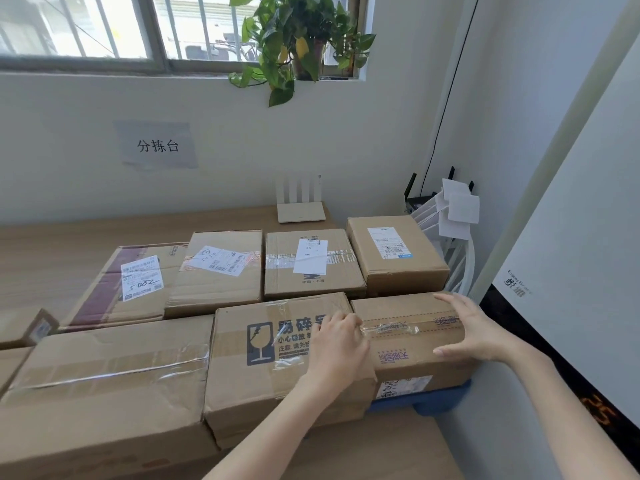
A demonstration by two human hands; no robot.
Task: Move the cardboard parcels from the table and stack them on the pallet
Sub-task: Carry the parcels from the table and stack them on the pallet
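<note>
Several taped cardboard parcels lie in two rows on a wooden table (pixel 69 244). At the front right sits a small parcel with purple print (pixel 412 344). My left hand (pixel 337 341) presses against its left side, in the gap beside the fragile-marked parcel (pixel 263 351). My right hand (pixel 474 330) lies flat against its right end, fingers spread over the top edge. The parcel rests on the table between both hands. The pallet is out of sight.
A large plain parcel (pixel 104 386) lies front left. The back row holds several labelled parcels (pixel 311 261). A white router (pixel 300 211) stands by the wall. White cables and cards (pixel 457 216) fill the right corner. A plant (pixel 298 39) hangs from the sill.
</note>
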